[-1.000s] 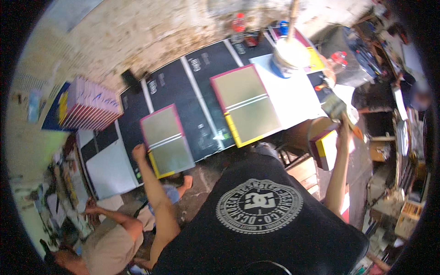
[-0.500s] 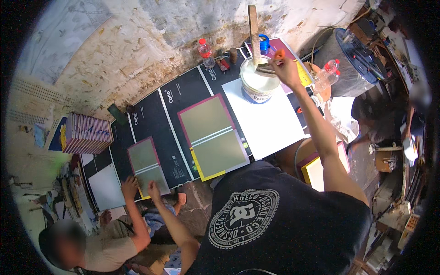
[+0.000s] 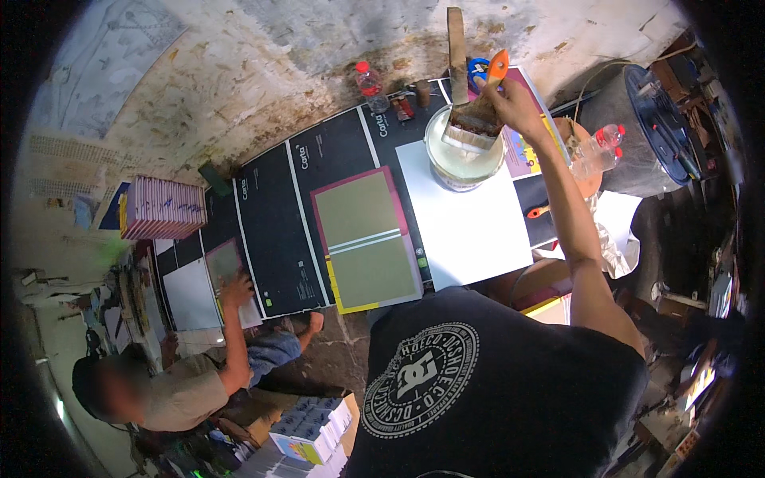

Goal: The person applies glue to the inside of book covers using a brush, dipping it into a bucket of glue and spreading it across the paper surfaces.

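Note:
In my right hand (image 3: pixel 510 107) is a wide paintbrush (image 3: pixel 474 127), gripped by its orange handle, with pale bristles pointing down over the opening of a white bucket (image 3: pixel 468 179). Pale, creamy liquid fills the bucket, and a wooden stick (image 3: pixel 457 56) stands up at its far side. Beneath and in front of the bucket lies a large white sheet (image 3: pixel 474 239). To its left rests an opened-out cover (image 3: pixel 362 267), with two grey-beige boards and burgundy and yellow edges. My left hand is out of the picture.
At the left, a co-worker's hand (image 3: pixel 237 288) touches a smaller cover (image 3: pixel 224 259) near a stack of bound books (image 3: pixel 163 205). Bottles (image 3: pixel 371 86) stand along the back of the black table (image 3: pixel 275 239). Another orange-handled brush (image 3: pixel 539 212) lies right of the white sheet.
My right hand has lifted and turned the brush, so its handle points up and its bristles show. My left hand has left the smaller cover's edge and gone out of view.

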Available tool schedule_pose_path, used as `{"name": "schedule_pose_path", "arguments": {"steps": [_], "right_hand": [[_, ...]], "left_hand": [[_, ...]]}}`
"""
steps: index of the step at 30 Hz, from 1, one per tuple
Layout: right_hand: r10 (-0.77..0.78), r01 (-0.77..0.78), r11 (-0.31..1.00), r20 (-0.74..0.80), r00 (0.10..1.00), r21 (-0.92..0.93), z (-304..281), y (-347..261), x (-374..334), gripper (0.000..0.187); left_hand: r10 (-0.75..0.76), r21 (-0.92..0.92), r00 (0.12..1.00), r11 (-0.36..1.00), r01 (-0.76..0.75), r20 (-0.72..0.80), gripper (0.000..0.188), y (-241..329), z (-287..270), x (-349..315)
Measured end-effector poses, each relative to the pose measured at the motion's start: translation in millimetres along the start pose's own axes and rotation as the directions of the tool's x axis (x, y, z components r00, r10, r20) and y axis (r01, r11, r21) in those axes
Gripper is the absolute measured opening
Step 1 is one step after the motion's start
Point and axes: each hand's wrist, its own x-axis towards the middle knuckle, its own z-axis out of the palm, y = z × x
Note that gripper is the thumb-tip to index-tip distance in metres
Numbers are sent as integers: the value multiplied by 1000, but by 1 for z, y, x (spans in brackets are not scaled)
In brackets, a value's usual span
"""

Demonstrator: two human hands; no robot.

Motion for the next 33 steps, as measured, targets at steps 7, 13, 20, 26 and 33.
{"name": "schedule_pose_path", "arguments": {"steps": [7,13,20,26,33], "right_hand": [[71,-83,967,61,996,242,22,-18,19,49],[181,-183,941,32,983,285,19,14,26,48],[277,-243,953,-192,942,181,13,91,-22,42],[419,-430,903,-247,874,12,-19,87,-78,47],[522,-406,830,-276,807,383,-21,67,-102,40]], "left_hand": [[-1,-2,997,1000,1,-71,37,-9,14,-16],[366,-24,911,926,-377,-188,38,70,1,29],[654,-104,742,736,-669,-150,34,125,-35,77],[648,34,756,761,-648,-89,38,127,-57,98],[740,43,673,672,-739,-12,44,149,-61,101]]}}
